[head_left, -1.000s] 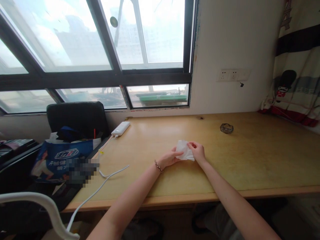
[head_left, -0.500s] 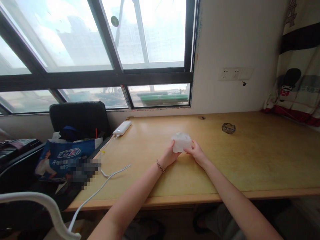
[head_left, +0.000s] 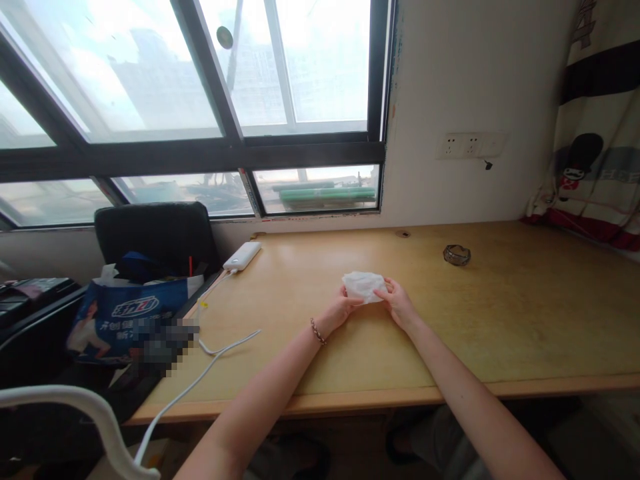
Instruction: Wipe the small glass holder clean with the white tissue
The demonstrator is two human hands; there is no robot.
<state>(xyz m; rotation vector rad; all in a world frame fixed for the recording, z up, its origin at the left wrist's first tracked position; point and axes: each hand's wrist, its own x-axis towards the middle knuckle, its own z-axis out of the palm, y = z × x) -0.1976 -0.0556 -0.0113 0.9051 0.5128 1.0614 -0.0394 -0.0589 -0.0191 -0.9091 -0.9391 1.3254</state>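
A crumpled white tissue (head_left: 363,285) is held a little above the wooden table (head_left: 300,347), between both hands. My left hand (head_left: 340,312), with a beaded bracelet at the wrist, grips its left and lower edge, the thumb lying across the front. On the other side, my right hand (head_left: 399,305) pinches the right edge with thumb and fingers. Some fingers of both hands are hidden behind the tissue.
At the back right stands a dark glass ashtray (head_left: 457,255). A white power bank (head_left: 243,257) lies at the table's left edge, its white cable (head_left: 220,351) trailing forward. Left of the table, a blue bag (head_left: 133,313) rests on a black chair (head_left: 155,230).
The tissue has been turned and now spreads wider and flatter. My left thumb has slid down to its lower edge; my right thumb has moved up onto its front.
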